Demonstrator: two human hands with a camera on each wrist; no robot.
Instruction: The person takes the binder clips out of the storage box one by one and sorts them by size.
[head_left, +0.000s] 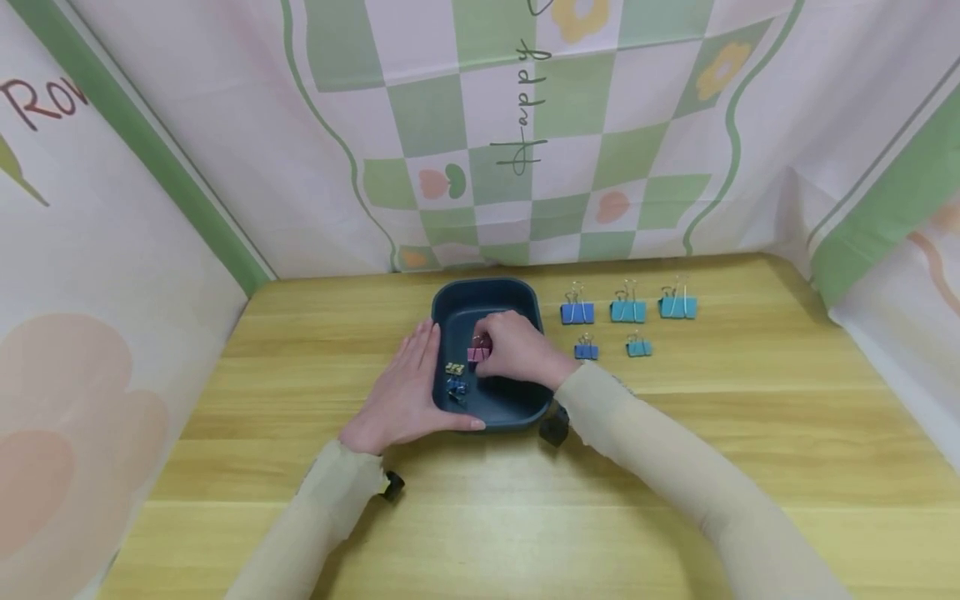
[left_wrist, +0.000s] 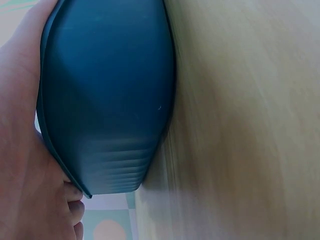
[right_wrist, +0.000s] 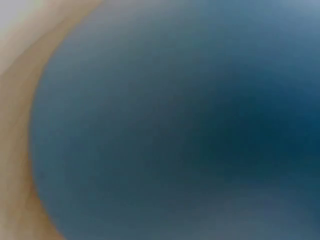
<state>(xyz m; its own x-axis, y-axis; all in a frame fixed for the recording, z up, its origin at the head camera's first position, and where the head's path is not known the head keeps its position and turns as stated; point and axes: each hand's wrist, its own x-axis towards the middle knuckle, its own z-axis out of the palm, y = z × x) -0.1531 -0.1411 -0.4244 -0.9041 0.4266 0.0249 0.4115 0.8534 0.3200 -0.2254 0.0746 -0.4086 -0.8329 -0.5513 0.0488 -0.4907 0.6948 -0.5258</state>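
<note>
A dark blue tray stands on the table; its outer wall fills much of the left wrist view. My left hand lies along the tray's left and near rim, fingers straight and thumb spread. Inside the tray my right hand pinches a pink binder clip between curled fingers. Left of it in the tray lie a small yellow patterned clip and small blue clips. The right wrist view shows only the blurred tray, with no fingers visible.
Right of the tray on the wooden table, a back row holds a blue clip and two teal clips. In front of them are a smaller blue clip and a smaller teal clip. A patterned curtain hangs behind.
</note>
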